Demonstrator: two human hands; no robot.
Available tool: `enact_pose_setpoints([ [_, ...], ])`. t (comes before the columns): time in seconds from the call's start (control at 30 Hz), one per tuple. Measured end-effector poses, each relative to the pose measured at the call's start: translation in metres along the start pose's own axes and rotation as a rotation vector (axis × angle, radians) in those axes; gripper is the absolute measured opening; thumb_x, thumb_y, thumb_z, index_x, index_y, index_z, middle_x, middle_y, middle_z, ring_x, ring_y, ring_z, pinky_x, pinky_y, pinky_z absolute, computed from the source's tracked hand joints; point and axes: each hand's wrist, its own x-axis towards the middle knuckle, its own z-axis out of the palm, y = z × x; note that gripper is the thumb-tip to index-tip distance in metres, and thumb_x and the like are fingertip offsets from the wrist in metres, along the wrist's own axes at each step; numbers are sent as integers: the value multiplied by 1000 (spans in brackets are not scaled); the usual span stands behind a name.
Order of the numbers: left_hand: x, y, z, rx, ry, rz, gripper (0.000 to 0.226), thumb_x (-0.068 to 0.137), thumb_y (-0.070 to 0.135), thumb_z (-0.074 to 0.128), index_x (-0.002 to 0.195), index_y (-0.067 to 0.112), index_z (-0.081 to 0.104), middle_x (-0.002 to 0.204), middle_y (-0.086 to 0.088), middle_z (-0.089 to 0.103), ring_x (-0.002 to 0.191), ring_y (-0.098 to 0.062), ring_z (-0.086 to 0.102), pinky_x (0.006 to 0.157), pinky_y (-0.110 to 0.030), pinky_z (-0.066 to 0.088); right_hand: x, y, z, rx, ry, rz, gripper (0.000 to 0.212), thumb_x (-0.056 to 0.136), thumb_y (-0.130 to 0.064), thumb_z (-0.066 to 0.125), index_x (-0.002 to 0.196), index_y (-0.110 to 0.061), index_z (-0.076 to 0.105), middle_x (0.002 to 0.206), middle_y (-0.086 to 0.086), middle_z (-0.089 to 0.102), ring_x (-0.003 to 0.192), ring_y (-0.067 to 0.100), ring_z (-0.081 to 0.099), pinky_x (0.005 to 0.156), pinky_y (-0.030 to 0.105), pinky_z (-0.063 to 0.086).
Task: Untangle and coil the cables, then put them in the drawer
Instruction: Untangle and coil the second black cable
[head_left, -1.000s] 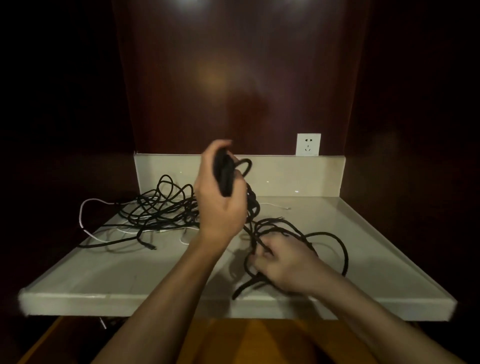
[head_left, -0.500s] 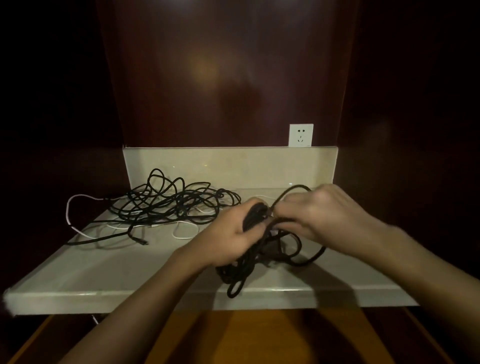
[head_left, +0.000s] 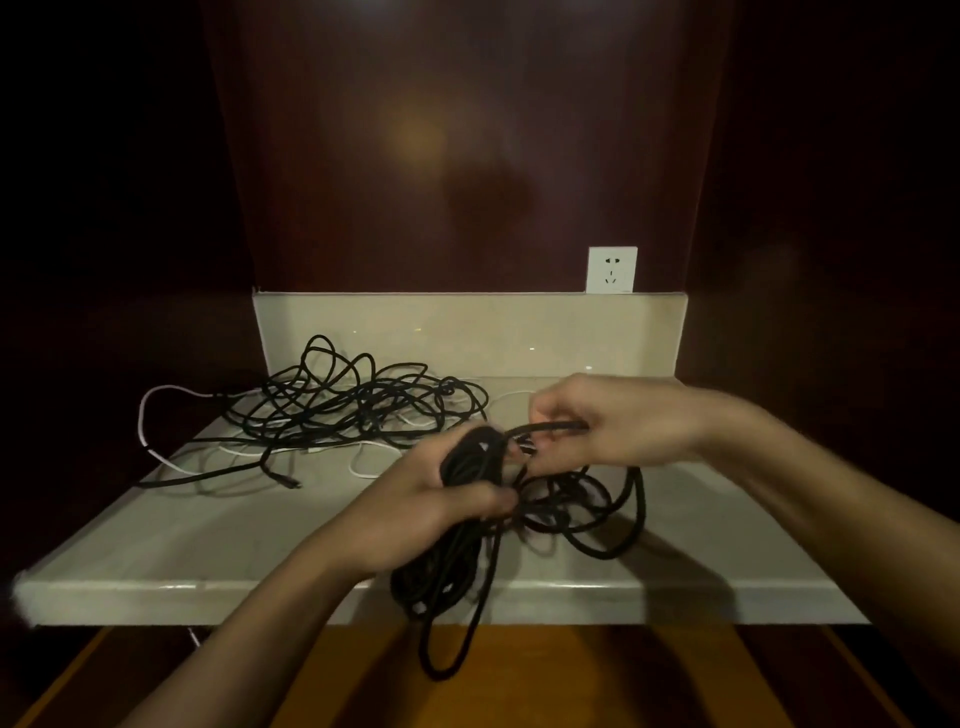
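Black cable (head_left: 470, 514) bundle in our left hand (head_left: 415, 512), above the worktop (head_left: 218, 540) front edge.
Left grip wrapped around the coiled loops, which hang past the edge; right hand (head_left: 613, 421) grip pinching a loose strand of the same cable just beside the bundle. More loops trail on the worktop under the right hand. Tangled black and white cables (head_left: 353, 405) lie rear-left, apart from our hands. Wall socket (head_left: 612, 269) behind.
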Motion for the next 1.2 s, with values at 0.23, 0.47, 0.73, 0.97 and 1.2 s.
enact_pose_setpoints([
  [0.23, 8, -21, -1, 378, 458, 65, 36, 75, 28, 64, 106, 44, 57, 90, 3, 66, 85, -18, 63, 73, -35, 52, 21, 31, 14, -692, 675, 41, 32, 95, -53, 50, 99, -21, 55, 86, 1, 68, 79, 29, 65, 69, 41, 53],
  [0.47, 4, 9, 3, -574, -148, 25, 53, 61, 1, 56, 112, 4, 72, 95, -22, 72, 73, -30, 69, 59, -31, 53, 42, 25, 14, -546, 1058, -472, 37, 98, -42, 54, 86, -8, 63, 64, 0, 59, 45, 30, 53, 45, 36, 47],
  [0.73, 15, 9, 15, -997, 201, -145, 37, 64, 9, 54, 94, -3, 74, 119, -21, 67, 107, -30, 63, 90, -35, 53, 54, 26, 69, -429, 813, 92, 20, 99, -26, 46, 115, -14, 41, 103, 11, 66, 88, 41, 63, 69, 41, 44],
  [0.97, 10, -3, 7, -1225, 364, -103, 42, 79, 10, 42, 95, -6, 77, 125, -17, 67, 118, -27, 63, 108, -34, 43, 45, 26, 129, -57, 802, -205, 32, 102, -30, 38, 126, -15, 52, 88, -2, 63, 73, 15, 61, 67, 35, 50],
  [1.2, 15, -9, 14, -1453, 451, 110, 43, 80, 13, 44, 118, -4, 58, 110, -12, 69, 99, -25, 70, 101, -40, 51, 30, 8, 150, 327, 736, -213, 24, 104, -32, 40, 108, -37, 63, 65, -3, 57, 55, 11, 52, 52, 38, 41],
])
